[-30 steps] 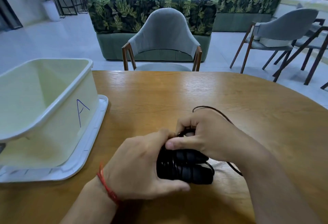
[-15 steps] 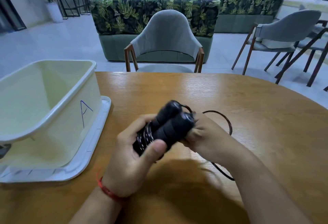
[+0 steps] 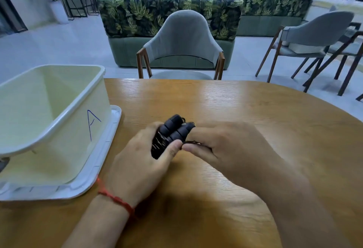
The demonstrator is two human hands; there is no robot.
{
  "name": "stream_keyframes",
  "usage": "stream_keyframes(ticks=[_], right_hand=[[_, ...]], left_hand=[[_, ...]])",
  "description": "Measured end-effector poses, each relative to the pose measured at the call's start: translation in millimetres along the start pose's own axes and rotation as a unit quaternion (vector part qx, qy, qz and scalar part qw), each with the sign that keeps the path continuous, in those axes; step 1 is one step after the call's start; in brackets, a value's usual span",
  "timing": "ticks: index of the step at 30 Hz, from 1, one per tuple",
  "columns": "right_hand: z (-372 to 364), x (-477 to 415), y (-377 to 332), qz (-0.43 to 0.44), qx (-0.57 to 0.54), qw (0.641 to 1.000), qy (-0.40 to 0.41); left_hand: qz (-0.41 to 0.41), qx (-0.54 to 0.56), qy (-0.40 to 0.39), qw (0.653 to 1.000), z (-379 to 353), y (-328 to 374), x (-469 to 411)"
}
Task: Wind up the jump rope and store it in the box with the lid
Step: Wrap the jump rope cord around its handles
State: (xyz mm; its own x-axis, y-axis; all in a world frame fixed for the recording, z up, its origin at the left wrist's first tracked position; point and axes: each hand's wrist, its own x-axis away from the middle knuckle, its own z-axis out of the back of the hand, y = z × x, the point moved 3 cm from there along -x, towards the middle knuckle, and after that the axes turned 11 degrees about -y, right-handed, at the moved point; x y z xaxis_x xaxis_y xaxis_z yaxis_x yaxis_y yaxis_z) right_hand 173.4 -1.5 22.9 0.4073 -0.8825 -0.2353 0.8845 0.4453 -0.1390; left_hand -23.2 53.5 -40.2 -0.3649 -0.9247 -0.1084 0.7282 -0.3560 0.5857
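Above the wooden table [image 3: 245, 110], our left hand [image 3: 141, 161] grips the wound jump rope [image 3: 170, 133]; our right hand [image 3: 225, 149] fingers pinch its cord beside the open box [image 3: 59, 126].

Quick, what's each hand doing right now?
Left hand: closed around the jump rope bundle.
Right hand: fingers pinching the loose end of the rope beside the bundle.
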Motion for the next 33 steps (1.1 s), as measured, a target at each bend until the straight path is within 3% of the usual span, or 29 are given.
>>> stream_keyframes(ticks=[6,9,13,17,20,25,27,30,33], right_hand=[[3,6,19,0.003,-0.157,0.986,-0.052],[0,8,26,-0.008,-0.31,0.947,-0.078],[-6,11,33,-0.05,-0.409,0.904,-0.114],[-17,9,35,-0.048,-0.552,0.811,-0.187],[-21,6,30,-0.052,-0.61,0.777,-0.144],[-42,-15,19,-0.135,-0.611,0.777,-0.067],[-44,-13,19,-0.143,-0.596,0.787,-0.076],[-39,-3,24,-0.134,-0.563,0.809,-0.105],[-36,1,28,-0.154,-0.608,0.772,-0.104]], left_hand=[[-0.168,0.042,-0.153,0.973,0,24,13],[-0.24,0.099,-0.205,0.944,-2,28,16],[-0.295,0.049,-0.141,0.944,-5,33,18],[-0.327,0.205,-0.193,0.902,-15,44,22],[-0.3,0.33,-0.177,0.877,-16,41,22],[-0.237,0.434,-0.118,0.861,-16,30,19],[-0.21,0.479,-0.07,0.849,-13,27,14],[-0.129,0.584,-0.011,0.802,-4,14,5],[-0.069,0.612,0.023,0.788,-1,5,2]])
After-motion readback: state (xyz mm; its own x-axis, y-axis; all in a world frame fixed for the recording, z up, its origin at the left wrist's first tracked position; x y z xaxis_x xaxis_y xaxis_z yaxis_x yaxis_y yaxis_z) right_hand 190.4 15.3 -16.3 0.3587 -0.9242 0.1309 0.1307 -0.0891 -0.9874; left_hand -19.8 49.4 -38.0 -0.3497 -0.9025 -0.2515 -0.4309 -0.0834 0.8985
